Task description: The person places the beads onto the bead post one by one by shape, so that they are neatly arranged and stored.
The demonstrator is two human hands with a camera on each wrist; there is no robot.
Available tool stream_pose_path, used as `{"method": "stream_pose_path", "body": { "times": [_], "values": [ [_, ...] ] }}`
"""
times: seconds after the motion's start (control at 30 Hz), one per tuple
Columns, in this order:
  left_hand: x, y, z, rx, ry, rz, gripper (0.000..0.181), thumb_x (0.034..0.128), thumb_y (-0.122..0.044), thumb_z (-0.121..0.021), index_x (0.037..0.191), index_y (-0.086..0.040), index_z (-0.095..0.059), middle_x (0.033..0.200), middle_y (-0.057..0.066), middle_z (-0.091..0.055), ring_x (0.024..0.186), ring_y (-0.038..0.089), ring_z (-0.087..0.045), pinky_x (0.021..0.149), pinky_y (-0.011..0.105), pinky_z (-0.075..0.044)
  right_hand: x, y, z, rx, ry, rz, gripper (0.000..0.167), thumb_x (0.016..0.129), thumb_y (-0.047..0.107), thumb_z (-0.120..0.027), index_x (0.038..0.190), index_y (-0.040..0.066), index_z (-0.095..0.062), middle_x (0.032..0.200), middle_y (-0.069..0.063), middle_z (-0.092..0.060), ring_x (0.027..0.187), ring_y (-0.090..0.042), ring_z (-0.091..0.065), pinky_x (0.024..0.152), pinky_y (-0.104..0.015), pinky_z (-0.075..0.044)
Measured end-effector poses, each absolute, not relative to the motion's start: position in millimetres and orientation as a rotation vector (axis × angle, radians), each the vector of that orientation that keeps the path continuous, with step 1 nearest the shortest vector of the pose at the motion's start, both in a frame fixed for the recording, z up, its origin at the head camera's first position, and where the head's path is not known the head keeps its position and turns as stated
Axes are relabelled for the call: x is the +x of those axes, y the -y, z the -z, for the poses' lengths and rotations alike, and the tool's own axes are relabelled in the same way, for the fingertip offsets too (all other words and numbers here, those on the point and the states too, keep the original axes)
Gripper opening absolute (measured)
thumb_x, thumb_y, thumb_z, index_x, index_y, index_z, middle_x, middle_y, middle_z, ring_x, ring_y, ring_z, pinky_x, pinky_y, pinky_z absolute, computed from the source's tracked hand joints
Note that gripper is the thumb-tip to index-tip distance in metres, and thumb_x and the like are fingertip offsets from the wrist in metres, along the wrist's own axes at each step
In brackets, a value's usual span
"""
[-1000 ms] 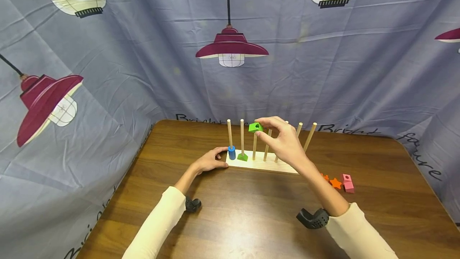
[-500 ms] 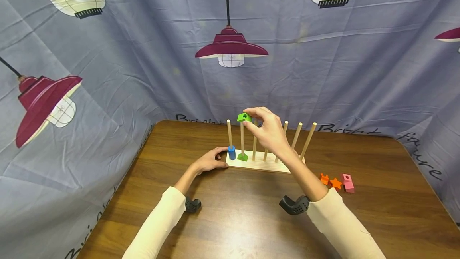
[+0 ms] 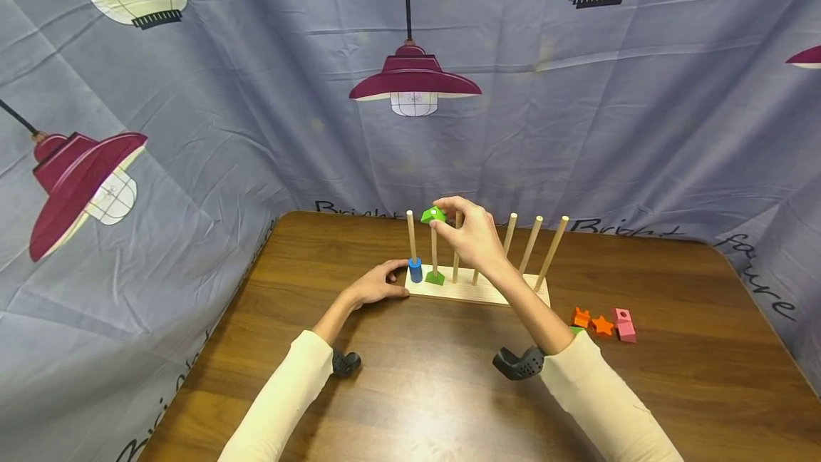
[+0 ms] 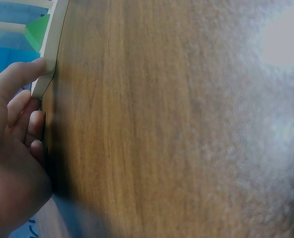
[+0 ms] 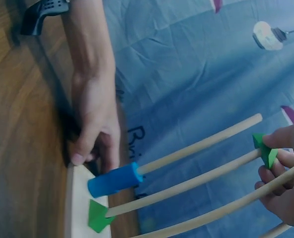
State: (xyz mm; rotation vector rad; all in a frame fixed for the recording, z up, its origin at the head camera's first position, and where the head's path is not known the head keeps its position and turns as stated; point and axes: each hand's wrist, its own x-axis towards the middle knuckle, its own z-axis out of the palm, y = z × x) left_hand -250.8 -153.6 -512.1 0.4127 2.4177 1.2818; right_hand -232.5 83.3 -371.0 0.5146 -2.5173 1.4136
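A wooden peg board (image 3: 471, 291) with several upright pegs stands on the table. My right hand (image 3: 473, 237) pinches a green triangular block (image 3: 431, 216) between thumb and fingers at the top of the second peg from the left. The pale peg tip shows in the block's hole. In the right wrist view that block (image 5: 264, 150) sits around the peg's end. Another green triangular block (image 3: 435, 278) lies at the foot of the same peg. Blue cylinders (image 5: 115, 179) are on the leftmost peg. My left hand (image 3: 373, 286) grips the board's left end, thumb (image 4: 25, 74) at its front edge.
Right of the board lie orange pieces, one a star (image 3: 602, 326), and pink blocks (image 3: 623, 324). A green piece (image 3: 576, 330) shows partly behind my right forearm. A grey printed curtain (image 3: 513, 141) hangs behind the table.
My right hand has moved left with the green triangular block, from near the third peg to the top of the second, then lowered slightly onto its tip. The left hand stays put.
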Motion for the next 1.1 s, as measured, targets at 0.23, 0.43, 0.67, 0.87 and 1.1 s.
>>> {"method": "stream_pose_path", "body": {
  "times": [0.23, 0.43, 0.67, 0.87, 1.1],
  "values": [
    [-251, 154, 512, 0.416, -2.410, -1.285, 0.072, 0.0873, -0.018, -0.078, 0.151, -0.010, -0.045, 0.129, 0.009, -0.049, 0.102, 0.022, -0.042, 0.084, 0.035, -0.037, -232, -79, 392, 0.420, 2.382, -1.640, 0.037, 0.087, 0.008, -0.078, 0.120, 0.001, -0.064, 0.106, -0.013, -0.069, 0.093, -0.027, -0.067, 0.079, -0.038, -0.051],
    [-252, 155, 514, 0.400, -2.412, -1.272, 0.072, 0.0880, -0.019, -0.077, 0.151, -0.013, -0.044, 0.132, 0.007, -0.048, 0.102, 0.020, -0.042, 0.085, 0.034, -0.037, -231, -76, 423, 0.334, 2.347, -1.701, 0.032, 0.087, 0.012, -0.079, 0.114, 0.003, -0.066, 0.107, -0.012, -0.068, 0.097, -0.029, -0.063, 0.083, -0.042, -0.049],
    [-253, 154, 515, 0.403, -2.416, -1.275, 0.071, 0.0879, -0.017, -0.077, 0.151, -0.011, -0.045, 0.131, 0.007, -0.048, 0.102, 0.020, -0.042, 0.083, 0.034, -0.037, -227, -73, 467, 0.258, 2.380, -1.703, 0.029, 0.087, 0.009, -0.079, 0.112, 0.001, -0.067, 0.109, -0.014, -0.068, 0.085, -0.026, -0.061, 0.072, -0.036, -0.047],
    [-252, 154, 514, 0.415, -2.419, -1.287, 0.071, 0.0875, -0.016, -0.078, 0.150, -0.009, -0.045, 0.129, 0.008, -0.049, 0.101, 0.021, -0.042, 0.083, 0.034, -0.037, -226, -72, 505, 0.200, 2.447, -1.709, 0.028, 0.084, 0.003, -0.079, 0.109, -0.002, -0.067, 0.108, -0.018, -0.068, 0.100, -0.036, -0.065, 0.084, -0.048, -0.051],
    [-253, 154, 516, 0.403, -2.425, -1.281, 0.071, 0.0877, -0.017, -0.078, 0.150, -0.009, -0.045, 0.125, 0.007, -0.049, 0.100, 0.021, -0.042, 0.081, 0.033, -0.036, -225, -74, 519, 0.182, 2.501, -1.684, 0.029, 0.083, 0.003, -0.079, 0.109, -0.001, -0.068, 0.106, -0.017, -0.069, 0.103, -0.037, -0.064, 0.091, -0.050, -0.048]
  ]
}}
